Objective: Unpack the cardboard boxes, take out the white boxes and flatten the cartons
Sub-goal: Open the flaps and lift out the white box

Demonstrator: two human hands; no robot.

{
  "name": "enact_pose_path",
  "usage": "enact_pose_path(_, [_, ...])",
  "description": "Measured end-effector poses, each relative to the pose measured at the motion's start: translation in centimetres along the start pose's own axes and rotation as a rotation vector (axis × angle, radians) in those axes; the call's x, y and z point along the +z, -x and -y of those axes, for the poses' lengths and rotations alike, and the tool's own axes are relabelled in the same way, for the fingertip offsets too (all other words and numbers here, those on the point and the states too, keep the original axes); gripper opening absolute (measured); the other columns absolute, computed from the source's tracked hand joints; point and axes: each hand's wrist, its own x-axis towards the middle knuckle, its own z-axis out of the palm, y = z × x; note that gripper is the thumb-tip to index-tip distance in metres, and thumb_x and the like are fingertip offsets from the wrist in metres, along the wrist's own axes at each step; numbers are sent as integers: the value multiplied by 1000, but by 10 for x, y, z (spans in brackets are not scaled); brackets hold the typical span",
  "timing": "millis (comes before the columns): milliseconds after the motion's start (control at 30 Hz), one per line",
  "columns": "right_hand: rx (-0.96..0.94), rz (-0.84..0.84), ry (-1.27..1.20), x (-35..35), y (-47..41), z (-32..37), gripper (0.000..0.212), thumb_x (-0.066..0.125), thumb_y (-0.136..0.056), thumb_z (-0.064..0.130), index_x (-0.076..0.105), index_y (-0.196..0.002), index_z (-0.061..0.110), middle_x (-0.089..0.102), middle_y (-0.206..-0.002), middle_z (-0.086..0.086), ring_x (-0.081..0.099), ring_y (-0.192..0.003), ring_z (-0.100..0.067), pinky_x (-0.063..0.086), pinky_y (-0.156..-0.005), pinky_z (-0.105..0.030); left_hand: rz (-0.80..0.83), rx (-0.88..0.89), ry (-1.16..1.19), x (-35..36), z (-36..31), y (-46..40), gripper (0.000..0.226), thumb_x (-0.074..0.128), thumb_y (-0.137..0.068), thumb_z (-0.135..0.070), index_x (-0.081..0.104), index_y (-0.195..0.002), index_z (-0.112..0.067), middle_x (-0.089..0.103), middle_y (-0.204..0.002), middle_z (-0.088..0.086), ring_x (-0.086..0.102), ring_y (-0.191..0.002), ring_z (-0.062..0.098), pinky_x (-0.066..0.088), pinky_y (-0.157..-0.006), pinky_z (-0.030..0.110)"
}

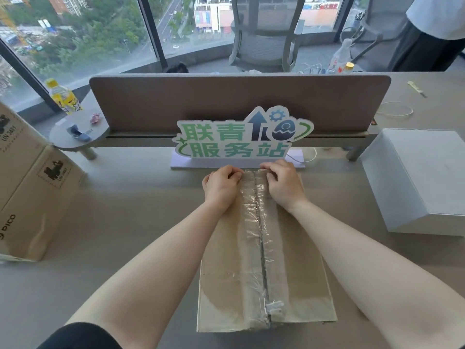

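Soft daylight, wide-angle warp, fairly sharp in the middle.

Daylight comes in through the big windows (83,39) at the far side and spreads evenly over the desk (141,210), so the scene is bright without being harsh. Shadows are faint and soft, with only a pale one under the white box (425,177) on the right and along the near edge of the cardboard box (264,260). The clear tape (261,222) down its seam catches the light in crinkled, milky glints. The lens bends straight lines: the window frames lean outward and the divider panel (239,102) bows. Corners look stretched and a little smeared, and the city outside is hazy.
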Motion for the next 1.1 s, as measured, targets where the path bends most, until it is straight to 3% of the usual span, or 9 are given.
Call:
enact_pose_path(67, [45, 74, -31, -3, -4, 5, 25, 52, -93, 9, 74, -104, 13, 64, -106, -6, 51, -107, -22, 34, -92, -24, 25, -38, 56, -2, -2, 0, 15, 53, -99, -29, 65, -91, -32, 70, -101, -10, 52, -102, 10, 24, -108, 30])
enact_pose_path(167, [54, 117, -158, -11, -8, 12, 28, 50, -91, 30, 59, -64, 27, 60, -82, 1, 52, -86, -19, 40, -79, -38, 95, -89, 177, -5, 1, -3, 16, 57, -91, -38, 65, -78, -38, 69, -87, -15, 59, -105, 20, 38, -107, 43])
enact_pose_path(300, [98, 156, -274, -19, -9, 17, 43, 43, -90, 44, 55, -55, 21, 61, -65, 4, 56, -73, -17, 44, -74, -43, 154, -87, 305, -11, -1, -3, 13, 58, -89, -34, 66, -78, -33, 67, -80, -10, 59, -82, 17, 51, -90, 42])
enact_pose_path(500, [183, 176, -562, -42, -11, 16, 41, 43, -101, 13, 45, -61, 18, 47, -58, 13, 43, -62, -6, 34, -65, -27, 212, -85, 418, -38, -7, -3, 23, 50, -102, -19, 61, -82, -22, 58, -75, -6, 47, -69, 8, 36, -63, 21])
enact_pose_path(700, [190, 210, -580, -64, -12, 18, 37, 35, -99, 18, 41, -63, 16, 44, -62, 6, 41, -60, -4, 32, -65, -26, 280, -50, 505, -73, -7, -3, 46, 35, -101, -53, 55, -78, -19, 54, -80, -5, 50, -84, 11, 36, -92, 29])
enact_pose_path(800, [208, 202, -561, -91, -10, 18, 46, 29, -105, 29, 44, -66, 10, 44, -68, -2, 42, -66, -8, 32, -71, -27, 279, -35, 477, -101, 0, 0, 58, 37, -83, -71, 56, -77, -16, 58, -84, 1, 54, -88, 16, 35, -93, 29])
enact_pose_path(900, [220, 295, -483, -122, -6, 17, 49, 41, -98, 48, 56, -84, 4, 54, -85, -1, 49, -78, -3, 35, -75, -16, 384, -26, 382, -125, 11, 3, 51, 52, -84, -62, 61, -101, -15, 65, -111, 6, 56, -107, 13, 34, -87, 25])
enact_pose_path(1000, [216, 299, -274, -145, -1, 3, 27, 64, -93, 26, 61, -116, 12, 59, -106, 3, 52, -92, -5, 39, -76, -17, 354, -4, 229, -141, 21, 7, 40, 65, -93, -27, 55, -130, -16, 60, -124, 2, 58, -103, 11, 43, -80, 21])
enact_pose_path(1100, [222, 180, -31, -160, 3, -24, 55, 68, -86, 10, 51, -137, 23, 54, -130, 5, 49, -116, -15, 39, -92, -28, 223, 59, -221, -155, 44, 8, 66, 62, -86, -8, 42, -146, -25, 41, -150, 2, 45, -131, 20, 44, -98, 29])
